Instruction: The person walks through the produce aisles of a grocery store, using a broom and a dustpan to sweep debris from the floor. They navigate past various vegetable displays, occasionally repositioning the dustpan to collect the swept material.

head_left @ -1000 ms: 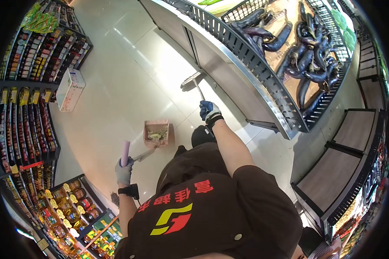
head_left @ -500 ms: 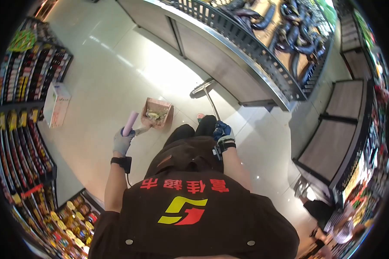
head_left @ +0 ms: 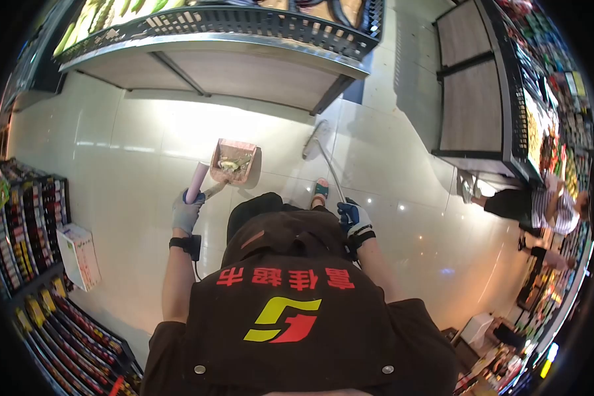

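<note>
My left hand (head_left: 188,212), in a grey and blue glove, is wrapped round the purple handle (head_left: 197,181) of a pink dustpan (head_left: 233,160). Greenish and pale scraps (head_left: 231,165) lie in the pan, which is low over or on the floor ahead of me; contact is unclear. My right hand (head_left: 354,218), also gloved, is closed round the thin pole of a broom (head_left: 329,162). The broom's head (head_left: 315,139) rests on the floor to the right of the pan, apart from it.
Ahead is a produce stand (head_left: 231,69) with a black slatted rim. Another stand (head_left: 472,109) is at the right, with people (head_left: 551,210) beside it. Shelves (head_left: 33,224) and a white box (head_left: 79,256) are at the left. My sandalled foot (head_left: 320,191) shows ahead.
The view has turned to the right, so the stand ahead now lies across the top. My right foot shows further forward. Both hands keep their holds, and the dustpan and broom remain in front of me.
</note>
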{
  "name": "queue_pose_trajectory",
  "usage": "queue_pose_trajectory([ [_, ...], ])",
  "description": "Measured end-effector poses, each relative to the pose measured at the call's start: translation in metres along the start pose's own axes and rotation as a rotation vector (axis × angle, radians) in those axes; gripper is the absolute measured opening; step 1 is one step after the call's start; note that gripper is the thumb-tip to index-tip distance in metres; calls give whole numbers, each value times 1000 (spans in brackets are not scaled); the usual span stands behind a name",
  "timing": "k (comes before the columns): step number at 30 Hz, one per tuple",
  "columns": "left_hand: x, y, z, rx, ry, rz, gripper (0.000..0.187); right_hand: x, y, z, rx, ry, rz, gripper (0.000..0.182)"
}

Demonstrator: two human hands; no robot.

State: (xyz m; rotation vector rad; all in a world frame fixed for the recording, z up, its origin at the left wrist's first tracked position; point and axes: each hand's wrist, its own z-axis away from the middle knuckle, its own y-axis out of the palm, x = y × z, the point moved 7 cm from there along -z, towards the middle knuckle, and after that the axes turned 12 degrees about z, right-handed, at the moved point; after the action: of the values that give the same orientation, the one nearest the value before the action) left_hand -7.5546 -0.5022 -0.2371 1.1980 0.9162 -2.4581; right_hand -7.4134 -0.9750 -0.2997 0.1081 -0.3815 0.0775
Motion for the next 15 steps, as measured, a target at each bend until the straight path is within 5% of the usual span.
queue_pose_trajectory([
  [7,-60,98,31,143,39,-166,29,2,-79,-39,73,-29,130,8],
  [8,-69,115,36,170,27,-184,28,10,-110,-55,105,-167,329,9],
  [9,-80,134,41,194,13,-199,28,22,-132,-66,134,-306,531,10],
  [11,-93,169,51,209,-9,-225,29,65,-176,-41,47,-69,406,19],
  [15,-135,248,67,224,35,-290,33,154,-276,-94,43,-132,430,20],
])
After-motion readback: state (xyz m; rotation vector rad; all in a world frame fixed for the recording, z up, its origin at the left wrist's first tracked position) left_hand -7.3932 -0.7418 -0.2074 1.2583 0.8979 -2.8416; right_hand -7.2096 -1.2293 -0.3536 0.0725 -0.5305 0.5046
